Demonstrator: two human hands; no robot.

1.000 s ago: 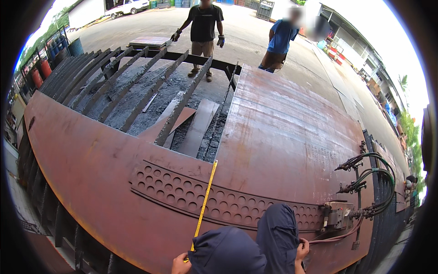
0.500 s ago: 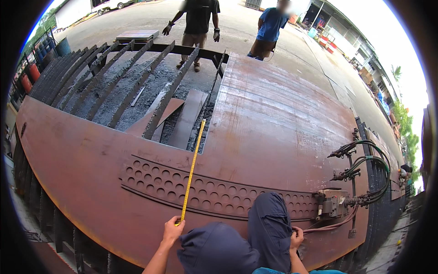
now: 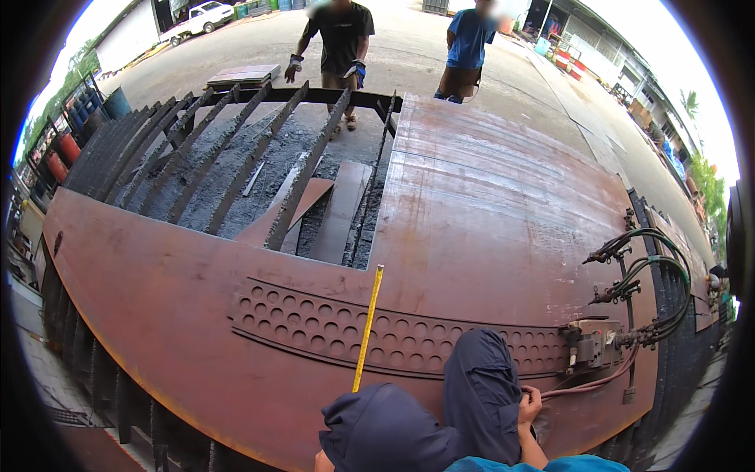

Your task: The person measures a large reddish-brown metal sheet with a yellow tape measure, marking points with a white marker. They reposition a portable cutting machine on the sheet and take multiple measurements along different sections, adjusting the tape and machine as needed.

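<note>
A yellow tape measure lies stretched out across the curved track plate with round holes; its near end disappears behind my left knee. Only a sliver of my left arm or hand shows beside that knee, and its fingers are hidden. Beside my right knee is my right hand, fingers curled in, next to the end of the reddish hoses. What it holds, if anything, cannot be made out. Under all this spreads a large rust-brown steel plate.
A cutting carriage with torches and cables sits at the track's right end. Beyond a rectangular opening, jagged steel slats stand over dark debris and loose metal strips. Two people stand past the far edge, one in gloves.
My left hand has drawn back behind my knee, and the tape's far end has come nearer, off the opening. The view has shifted, and the gloved person has raised one hand.
</note>
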